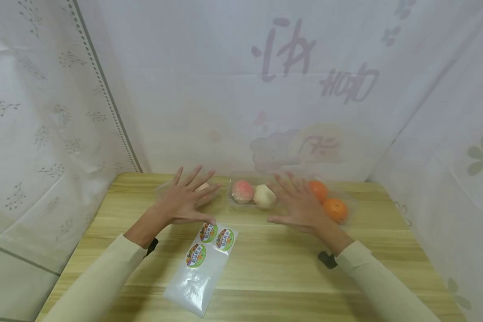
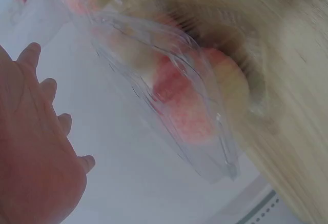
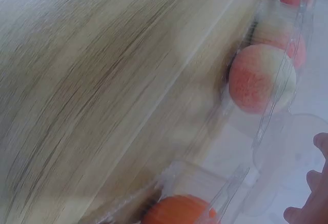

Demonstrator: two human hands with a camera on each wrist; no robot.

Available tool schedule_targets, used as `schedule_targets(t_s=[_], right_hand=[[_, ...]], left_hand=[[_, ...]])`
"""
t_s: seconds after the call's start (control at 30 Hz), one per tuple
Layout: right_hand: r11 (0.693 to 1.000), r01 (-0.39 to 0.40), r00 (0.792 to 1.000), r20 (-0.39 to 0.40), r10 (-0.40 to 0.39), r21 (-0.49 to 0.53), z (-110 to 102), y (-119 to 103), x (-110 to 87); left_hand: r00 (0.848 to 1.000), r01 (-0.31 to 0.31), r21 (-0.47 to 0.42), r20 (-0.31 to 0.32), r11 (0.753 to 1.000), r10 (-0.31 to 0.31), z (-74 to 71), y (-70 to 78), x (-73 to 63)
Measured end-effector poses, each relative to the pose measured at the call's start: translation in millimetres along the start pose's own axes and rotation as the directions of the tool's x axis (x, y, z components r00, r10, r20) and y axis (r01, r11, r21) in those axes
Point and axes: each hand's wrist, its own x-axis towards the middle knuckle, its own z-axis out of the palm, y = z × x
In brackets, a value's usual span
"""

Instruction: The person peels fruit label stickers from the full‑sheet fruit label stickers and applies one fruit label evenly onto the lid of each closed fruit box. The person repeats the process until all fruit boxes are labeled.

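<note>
In the head view my left hand (image 1: 185,201) hovers with fingers spread over a clear plastic box at the table's back left, mostly hiding it. The left wrist view shows peaches (image 2: 189,106) inside that clear box (image 2: 225,165). My right hand (image 1: 299,205), fingers also spread, is between a middle clear box (image 1: 237,206) holding a pink peach (image 1: 242,192) and a paler one (image 1: 264,197), and a right clear box (image 1: 352,206) with two oranges (image 1: 336,210). Neither hand holds anything. The left thumb tip overlaps the top of a sticker sheet (image 1: 193,286).
Three round fruit labels (image 1: 196,256) are on the upper part of the sheet, which lies on the wooden table (image 1: 290,277). A white printed cloth (image 1: 193,112) hangs right behind the boxes, and more cloth hangs at both sides.
</note>
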Motion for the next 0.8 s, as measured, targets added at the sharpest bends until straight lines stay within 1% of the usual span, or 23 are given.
schedule_targets(t_s=[0.2, 0.3, 0.4, 0.63, 0.8], right_hand=[[1.0, -0.022, 1.0, 0.004, 0.022, 0.01, -1.6, 8.1, -7.1], [0.999, -0.035, 0.999, -0.011, 0.035, 0.006, -0.9, 13.0, -10.3], [0.999, -0.04, 0.999, -0.029, 0.041, 0.015, -1.4, 16.3, -15.2], [0.999, -0.041, 0.998, -0.056, 0.041, 0.004, -9.2, 21.5, -29.0], [0.999, -0.04, 0.995, -0.086, 0.04, 0.008, -11.4, 28.0, -38.4]], left_hand=[[0.999, 0.045, -0.012, 0.012, 0.999, -0.045, -2.7, -6.0, -11.4], [0.998, 0.065, -0.021, -0.004, 0.998, -0.065, -3.3, -7.7, -16.8], [0.997, 0.073, -0.034, -0.019, 0.997, -0.074, -3.5, -9.6, -23.0], [0.995, 0.092, -0.049, -0.037, 0.995, -0.093, -4.3, -15.0, -38.0], [0.99, 0.129, -0.101, -0.047, 0.986, -0.134, -5.4, -19.4, -49.7]])
